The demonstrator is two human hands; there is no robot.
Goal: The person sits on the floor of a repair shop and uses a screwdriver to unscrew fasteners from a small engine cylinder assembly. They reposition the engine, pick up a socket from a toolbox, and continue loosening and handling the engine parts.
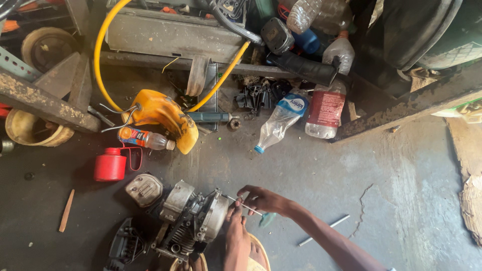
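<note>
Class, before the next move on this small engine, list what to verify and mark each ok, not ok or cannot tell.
1. Right hand grips the thin rod: ok.
2. Left hand rests against the engine: ok.
3. Rod tip seated in engine: cannot tell.
4. Engine lies flat on the floor: ok.
5. Loose rod on the floor clear of hands: ok.
6. Red can capped: cannot tell.

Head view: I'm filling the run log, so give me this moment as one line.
right hand: holds thin metal rod | left hand: on small engine | engine: on concrete floor | near: red can
</note>
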